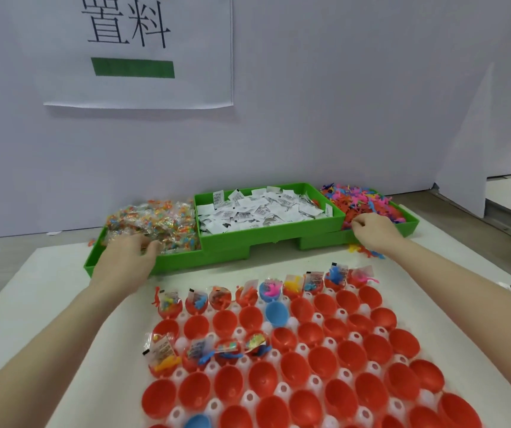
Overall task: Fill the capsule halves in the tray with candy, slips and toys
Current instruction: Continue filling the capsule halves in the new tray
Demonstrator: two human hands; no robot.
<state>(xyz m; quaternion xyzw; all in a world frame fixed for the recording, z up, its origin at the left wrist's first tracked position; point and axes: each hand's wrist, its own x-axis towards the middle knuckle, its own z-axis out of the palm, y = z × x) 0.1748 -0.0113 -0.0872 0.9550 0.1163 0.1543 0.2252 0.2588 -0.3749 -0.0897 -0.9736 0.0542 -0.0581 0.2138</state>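
Now, left hand: our left hand (130, 251) reaches into the near corner of the candy bin; the fingers bend down over the wrapped candy (155, 223), but it is blurred, so we cannot tell if a packet is already gripped.
Right hand: our right hand (371, 227) is at the front edge of the toy bin, fingers curled in and pinching among the small rubbery toys (359, 199); what exactly is between the fingertips is too small to see.
Why both at once: we judge each hand takes one kind of item, so one capsule gets its candy and toy in a single trip.
Supply bins: the green bins (272, 233) stand just behind the tray, candy left, paper slips (260, 208) in the middle, toys right, so each hand has its own side.
Capsule tray: the white tray (316, 327) lies nearest us with red capsule halves (322, 362) open side up.
Progress: the far row and four cups of the third row are filled; most are still empty.
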